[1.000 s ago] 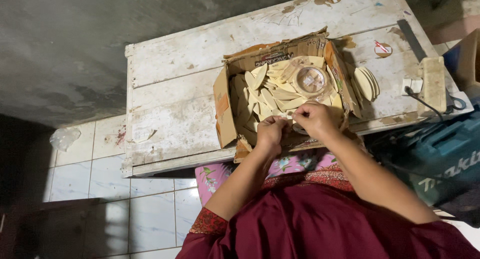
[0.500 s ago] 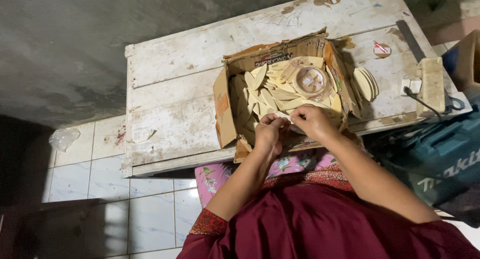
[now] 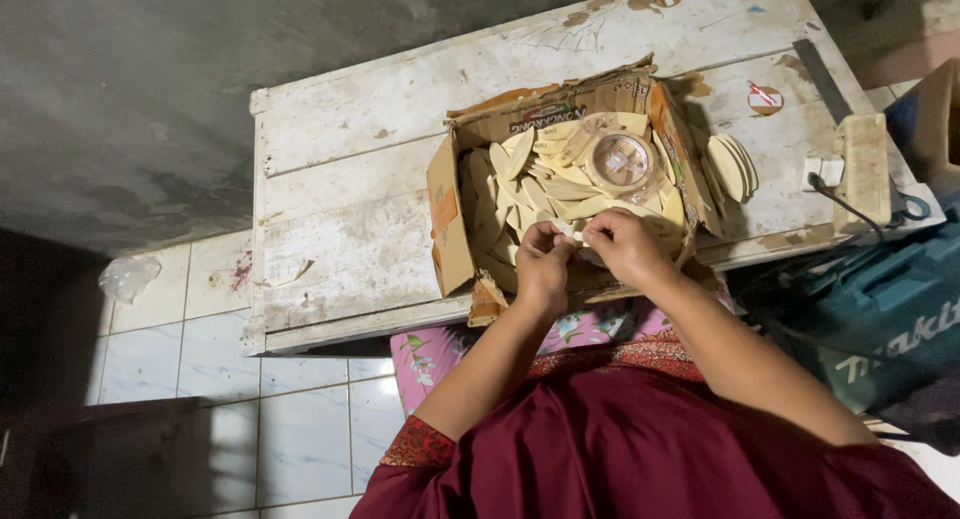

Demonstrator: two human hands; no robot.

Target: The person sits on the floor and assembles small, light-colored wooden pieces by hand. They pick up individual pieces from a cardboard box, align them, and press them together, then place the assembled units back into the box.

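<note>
Pinching a small pale strip [image 3: 568, 231] between both hands, our left hand [image 3: 543, 264] and right hand [image 3: 625, 247] keep fingers pressed together at the near edge of the cardboard box [image 3: 452, 214]. Many wooden pieces [image 3: 540, 184] lie loose inside; a small stack [image 3: 730, 165] sits on the surface [image 3: 340, 189] to the right.

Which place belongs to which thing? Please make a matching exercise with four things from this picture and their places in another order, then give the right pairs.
Things:
1. roll of clear tape
2. stack of pale oval pieces
3. crumpled clear plastic
4. small pale piece

Places:
A. on the tiled floor, left of the table
B. between the fingertips of the left hand and right hand
C. inside the cardboard box, on the loose pieces
D. on the white table, right of the box

Pairs: 1-C, 2-D, 3-A, 4-B
</note>
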